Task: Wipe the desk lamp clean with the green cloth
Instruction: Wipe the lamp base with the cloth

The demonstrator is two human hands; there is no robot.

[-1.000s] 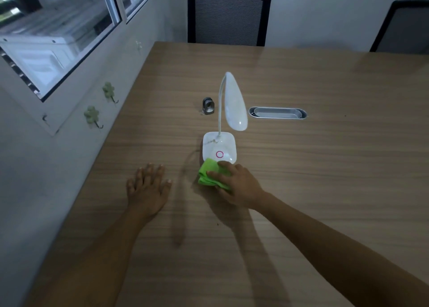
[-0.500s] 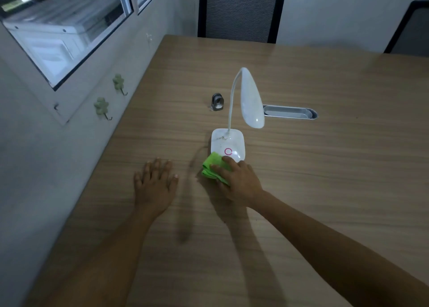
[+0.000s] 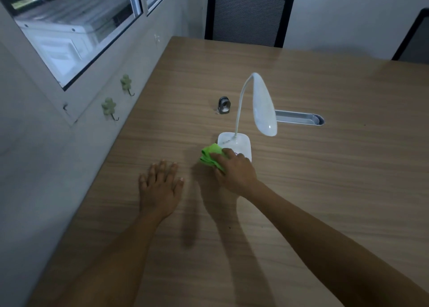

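**Cloth pressed to the near edge of the lamp base**

Head view: The white desk lamp [image 3: 235,144] stands upright near the middle of the wooden table [image 3: 325,179], its thin neck rising from the back of the square base and the long head drooping forward and to the right, above the base's right side. The right hand [image 3: 234,171] clutches the bunched green cloth [image 3: 210,155], fingers curled over it, and presses it against the near left corner of the base; the fingertips lie on the base's front edge. The left hand [image 3: 160,188] lies flat on the table, fingers spread, holding nothing, just left of the cloth and apart from it.

The table's left edge runs beside the wall, where two green flower hooks [image 3: 108,107] hang under the window. Behind the lamp, a small metal clip-like object [image 3: 224,105] stands to the left, and a grey cable slot [image 3: 299,118] is sunk in the tabletop to the right. Open tabletop spreads to the right and toward the camera. A black mesh chair [image 3: 249,15] stands at the far edge.
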